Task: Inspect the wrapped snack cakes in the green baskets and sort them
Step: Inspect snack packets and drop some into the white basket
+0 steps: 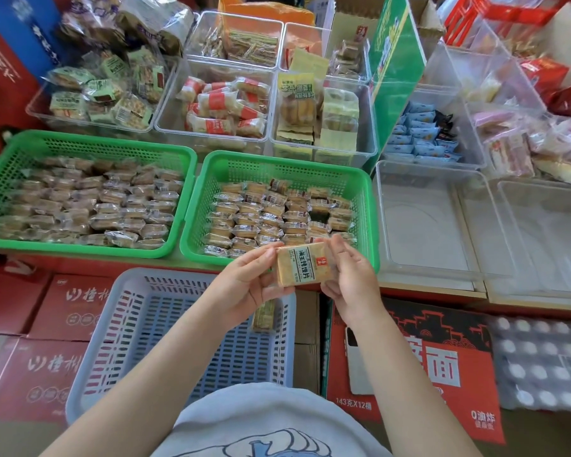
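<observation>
Two green baskets stand side by side, the left basket (14,150) and the right basket (365,206), each filled with several wrapped snack cakes (264,212). In front of the right basket's near rim I hold one wrapped snack cake (299,266), label side up, between both hands. My left hand (249,285) grips its left edge with fingers and thumb. My right hand (351,275) grips its right edge. Below my hands sits a pale blue basket (139,328) with one wrapped cake (263,316) lying near its far right side.
Clear plastic bins of other packaged snacks (225,103) line the back. Two clear bins (422,225) stand to the right of the green baskets. Red cartons (70,308) and a red noodle case (442,367) lie below the shelf edge.
</observation>
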The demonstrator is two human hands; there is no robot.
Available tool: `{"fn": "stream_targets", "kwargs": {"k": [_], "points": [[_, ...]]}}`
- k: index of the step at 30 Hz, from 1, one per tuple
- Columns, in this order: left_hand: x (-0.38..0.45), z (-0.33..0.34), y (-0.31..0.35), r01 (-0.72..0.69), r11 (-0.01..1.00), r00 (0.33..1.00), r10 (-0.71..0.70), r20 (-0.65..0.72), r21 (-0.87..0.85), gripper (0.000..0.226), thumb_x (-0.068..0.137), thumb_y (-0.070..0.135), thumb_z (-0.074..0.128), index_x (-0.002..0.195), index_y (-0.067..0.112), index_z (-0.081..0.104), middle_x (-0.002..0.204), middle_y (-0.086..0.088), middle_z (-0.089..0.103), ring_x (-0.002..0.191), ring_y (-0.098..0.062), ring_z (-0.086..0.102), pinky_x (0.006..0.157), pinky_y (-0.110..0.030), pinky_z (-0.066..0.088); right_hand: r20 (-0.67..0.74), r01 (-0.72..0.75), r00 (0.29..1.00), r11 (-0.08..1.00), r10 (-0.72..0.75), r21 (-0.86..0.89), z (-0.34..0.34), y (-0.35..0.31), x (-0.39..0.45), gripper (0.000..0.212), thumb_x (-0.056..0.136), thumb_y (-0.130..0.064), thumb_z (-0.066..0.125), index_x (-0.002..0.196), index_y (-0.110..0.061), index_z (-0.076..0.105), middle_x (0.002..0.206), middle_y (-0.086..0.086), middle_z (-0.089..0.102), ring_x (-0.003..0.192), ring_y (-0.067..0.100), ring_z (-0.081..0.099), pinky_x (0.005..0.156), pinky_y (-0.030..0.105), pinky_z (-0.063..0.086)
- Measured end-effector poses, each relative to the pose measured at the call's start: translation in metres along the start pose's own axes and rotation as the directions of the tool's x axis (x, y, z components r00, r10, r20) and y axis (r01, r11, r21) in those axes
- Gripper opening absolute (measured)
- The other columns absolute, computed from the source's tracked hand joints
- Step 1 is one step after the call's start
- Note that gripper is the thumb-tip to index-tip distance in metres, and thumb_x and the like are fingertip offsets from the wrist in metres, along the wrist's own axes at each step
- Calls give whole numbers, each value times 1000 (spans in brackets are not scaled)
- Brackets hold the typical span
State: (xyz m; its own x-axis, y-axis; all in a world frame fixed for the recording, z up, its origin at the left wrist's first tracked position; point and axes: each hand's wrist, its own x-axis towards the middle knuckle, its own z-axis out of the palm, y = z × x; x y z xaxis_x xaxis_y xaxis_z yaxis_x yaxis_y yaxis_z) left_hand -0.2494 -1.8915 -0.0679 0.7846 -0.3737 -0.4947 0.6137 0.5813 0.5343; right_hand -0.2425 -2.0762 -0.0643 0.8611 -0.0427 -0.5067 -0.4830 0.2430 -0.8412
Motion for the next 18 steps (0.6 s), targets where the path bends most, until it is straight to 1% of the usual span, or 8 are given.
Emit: {"fn": "stream_targets", "kwargs": {"k": [3,6,9,11,12,14,16,18], "points": [[13,-1,4,-15,999,999,17,-47,42,37,86,18,61,120,7,65,115,-22,72,93,-28,74,68,-32,64,154,-44,986,988,67,-148,-7,0,11,70,74,-68,57,117,-13,65,89,7,68,64,11,53,55,25,36],[26,-9,5,-3,997,998,8,-64,83,33,90,11,60,122,8,65,115,-20,72,94,-27,73,73,-35,64,205,-76,973,983,110,-169,-15,-1,24,52,79,-47,70,116,-10,64,98,13,67,66,16,54,53,26,39],[41,-19,6,8,979,987,24,-157,202,31,101,-1,49,124,13,64,109,-13,75,92,-27,74,76,-37,64,115,-60,991,990,75,-128,-21,1,42,37,85,-31,70,113,-9,63,105,16,68,73,22,63,55,28,46],[52,-25,6,27,894,955,108,-275,446,33,103,1,45,125,17,65,108,-7,76,94,-24,74,77,-34,63,-38,-5,999,990,-1,-139,-28,4,58,26,89,-23,72,112,-15,64,112,10,68,87,22,69,64,30,55],[59,-31,4,42,780,931,197,-308,624,33,103,4,45,124,19,66,109,-3,75,98,-20,73,81,-34,61,-108,25,993,982,-45,-185,-31,5,65,23,89,-21,73,111,-19,65,114,7,68,94,22,69,70,32,58],[71,-46,-4,38,350,902,392,-183,936,30,102,11,50,124,22,67,118,7,68,108,-14,65,93,-34,54,-167,48,980,951,-104,-307,-39,10,78,21,89,-19,73,108,-26,66,114,2,68,102,24,68,79,38,60],[83,-62,-13,-8,-68,919,393,35,998,31,102,19,53,131,19,65,132,3,62,126,-19,54,108,-41,42,-144,56,982,910,-126,-411,-41,15,87,24,87,-19,75,107,-31,66,111,-3,68,102,22,68,87,44,59],[92,-73,-21,28,-286,962,269,52,958,39,104,32,49,141,22,55,149,0,50,142,-23,39,120,-45,23,-71,82,988,852,-139,-517,-38,21,93,28,85,-21,77,109,-31,67,105,-7,68,103,18,65,92,41,55]]}}
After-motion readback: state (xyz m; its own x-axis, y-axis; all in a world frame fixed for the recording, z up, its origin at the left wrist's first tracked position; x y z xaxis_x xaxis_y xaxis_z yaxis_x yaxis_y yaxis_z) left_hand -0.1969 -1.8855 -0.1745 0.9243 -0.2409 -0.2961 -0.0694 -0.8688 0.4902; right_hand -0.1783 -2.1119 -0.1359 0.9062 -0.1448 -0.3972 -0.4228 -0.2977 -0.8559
